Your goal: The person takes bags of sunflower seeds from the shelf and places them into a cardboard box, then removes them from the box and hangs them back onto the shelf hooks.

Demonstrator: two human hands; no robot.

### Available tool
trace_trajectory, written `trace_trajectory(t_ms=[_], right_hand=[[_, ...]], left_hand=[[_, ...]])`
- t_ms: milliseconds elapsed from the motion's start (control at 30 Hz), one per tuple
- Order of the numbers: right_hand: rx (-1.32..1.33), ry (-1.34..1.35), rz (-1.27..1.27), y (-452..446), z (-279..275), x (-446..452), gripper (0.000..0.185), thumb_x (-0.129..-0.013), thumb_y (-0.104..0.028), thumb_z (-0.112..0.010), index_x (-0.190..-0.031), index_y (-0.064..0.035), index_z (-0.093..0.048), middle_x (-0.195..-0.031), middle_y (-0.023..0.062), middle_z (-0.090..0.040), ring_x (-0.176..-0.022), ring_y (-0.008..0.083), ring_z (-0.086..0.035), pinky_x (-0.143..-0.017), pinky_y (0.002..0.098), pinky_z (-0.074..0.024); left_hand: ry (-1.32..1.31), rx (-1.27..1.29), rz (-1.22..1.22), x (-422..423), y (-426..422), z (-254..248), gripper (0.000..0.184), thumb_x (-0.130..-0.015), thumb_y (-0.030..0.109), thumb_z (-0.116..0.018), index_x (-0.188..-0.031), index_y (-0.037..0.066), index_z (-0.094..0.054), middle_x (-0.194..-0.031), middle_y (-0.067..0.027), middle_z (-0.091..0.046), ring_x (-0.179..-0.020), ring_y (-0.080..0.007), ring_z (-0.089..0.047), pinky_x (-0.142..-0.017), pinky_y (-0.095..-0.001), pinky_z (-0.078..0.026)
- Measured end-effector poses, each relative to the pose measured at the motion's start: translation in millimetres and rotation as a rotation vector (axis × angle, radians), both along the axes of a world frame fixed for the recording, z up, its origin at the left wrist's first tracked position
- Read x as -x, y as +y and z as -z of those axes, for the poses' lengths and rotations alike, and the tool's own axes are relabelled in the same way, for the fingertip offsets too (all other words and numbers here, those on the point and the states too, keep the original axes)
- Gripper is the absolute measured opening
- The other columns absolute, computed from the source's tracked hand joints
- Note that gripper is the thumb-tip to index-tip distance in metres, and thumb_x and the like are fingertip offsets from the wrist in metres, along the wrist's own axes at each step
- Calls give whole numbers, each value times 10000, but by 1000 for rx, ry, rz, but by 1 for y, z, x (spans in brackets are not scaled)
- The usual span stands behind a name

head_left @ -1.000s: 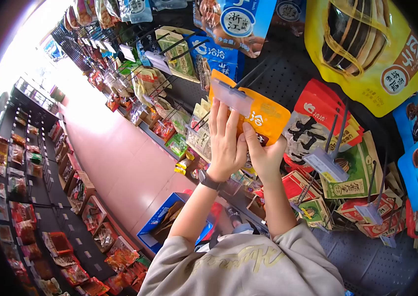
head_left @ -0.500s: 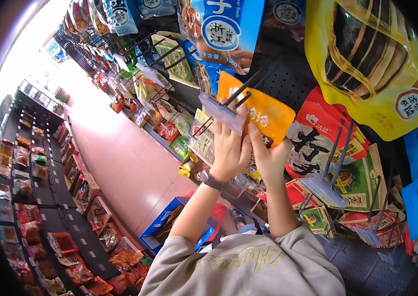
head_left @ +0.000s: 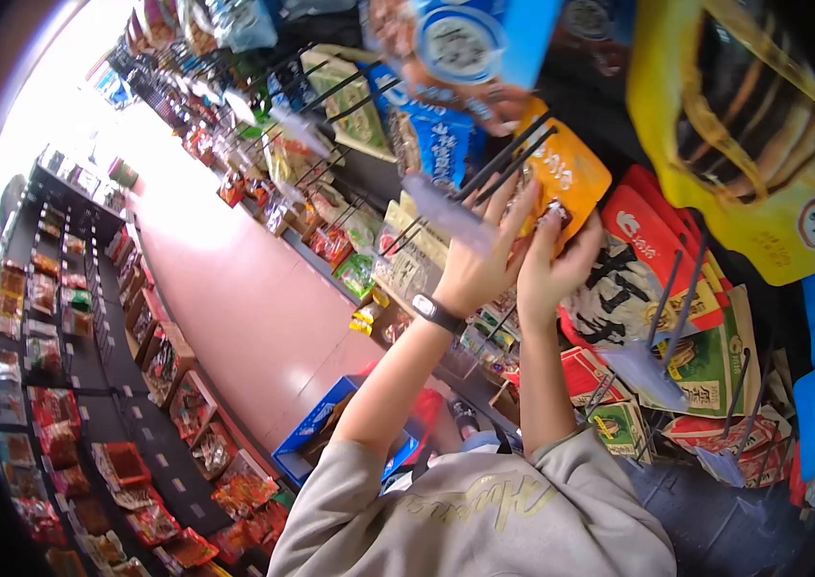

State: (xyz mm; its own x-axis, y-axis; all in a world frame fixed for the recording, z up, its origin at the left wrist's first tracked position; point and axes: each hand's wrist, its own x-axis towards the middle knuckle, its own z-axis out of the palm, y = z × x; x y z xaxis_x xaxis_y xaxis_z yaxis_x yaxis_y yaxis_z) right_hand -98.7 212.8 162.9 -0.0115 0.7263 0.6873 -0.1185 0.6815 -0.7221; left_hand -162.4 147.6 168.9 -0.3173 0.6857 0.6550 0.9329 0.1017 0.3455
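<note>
An orange snack bag (head_left: 576, 183) is up at the black double-prong hook (head_left: 513, 159), held tilted between both hands. My right hand (head_left: 563, 264) grips its lower edge, thumb on the front and fingers round the side. My left hand (head_left: 486, 252), with a watch on the wrist, has its fingers against the bag's left edge, just below the prongs. A clear plastic label holder (head_left: 448, 212) on the hook hangs over part of the left hand. Whether the prongs pass through the bag's hole cannot be made out.
A blue snack bag (head_left: 465, 43) hangs above, and a large yellow bag (head_left: 763, 125) at upper right. Red bags (head_left: 652, 231) and green bags (head_left: 710, 356) hang on the right. Below is a blue box (head_left: 316, 433); across the aisle floor (head_left: 234, 260) stand stocked shelves (head_left: 90, 404).
Both hands and the orange bag have moved up and to the right. My left fingers have spread beside the prongs. The hanging bags have shifted slightly in view, with some blur.
</note>
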Motion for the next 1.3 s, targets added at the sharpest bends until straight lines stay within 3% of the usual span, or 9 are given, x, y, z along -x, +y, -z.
trace_trajectory(t_ms=[33,100,167,367,467,767,933,1033,1300], right_hand=[[-87,170,-126,-12,15,3,500,-861,-45,-519,-1296,77,-304,-1231,276,-439,-1104,329,-504,-870,365,-449],[-354,-34,56,-35,45,-4,539,-864,-25,-492,-1315,84,-218,-1362,304,-269,-1268,357,-332,-1042,427,-293],[-470,-156,26,-73,81,-11,541,-845,-52,-517,-1306,61,-257,-1374,304,-249,-1288,364,-300,-1063,450,-248],[-85,-514,-1076,-210,191,-65,321,-782,-45,-561,-1098,-2,-528,-1076,201,-557,-1002,347,-543,-890,420,-427],[238,-981,-1402,-258,207,-86,300,-792,-49,-569,-1087,-9,-536,-986,170,-586,-950,302,-576,-842,394,-458],[-640,-1264,-1200,-317,296,-20,407,-719,-42,-598,-1114,20,-521,-1104,173,-549,-1066,308,-502,-908,378,-422],[-954,-1292,-962,-330,347,-3,106,-724,-72,-500,-821,-81,-542,-760,62,-574,-774,236,-576,-682,346,-473],[-868,-1272,-1032,-330,351,6,118,-721,-59,-503,-822,-92,-555,-769,68,-584,-787,233,-579,-689,341,-475],[-365,-1115,-1431,-327,288,6,53,-792,-2,-537,-823,-44,-544,-763,138,-567,-773,324,-573,-691,390,-483]], left_hand=[[-109,24,7,-4,-12,11,567,-800,178,-550,-1326,34,-396,-1368,-193,-373,-1233,-350,-375,-1022,-428,-285],[-170,-86,-29,-16,-44,42,505,-746,126,-585,-1236,53,-489,-1278,-208,-458,-1105,-381,-476,-952,-442,-365],[-139,-99,-99,-32,-91,81,425,-744,128,-577,-1155,26,-539,-1198,-186,-516,-1041,-354,-513,-916,-427,-398],[-513,217,-478,-112,-276,203,217,-724,81,-572,-933,51,-624,-852,-73,-621,-809,-254,-577,-734,-364,-453],[-629,297,-735,-154,-351,245,167,-749,58,-561,-896,71,-638,-783,-90,-611,-756,-284,-570,-689,-387,-470],[-656,259,-1114,-139,-419,288,330,-741,25,-565,-1066,81,-583,-1053,-91,-574,-990,-286,-528,-866,-376,-443],[-433,509,-1141,-97,-418,329,329,-703,151,-635,-1030,121,-615,-1004,-51,-592,-1020,-243,-498,-1020,-471,-285],[-502,680,-1093,-89,-426,340,247,-696,165,-644,-937,116,-633,-924,-43,-600,-981,-248,-496,-1022,-485,-271],[-603,350,-1222,-92,-438,311,66,-713,164,-660,-775,145,-667,-849,-20,-605,-947,-239,-504,-1014,-487,-260]])
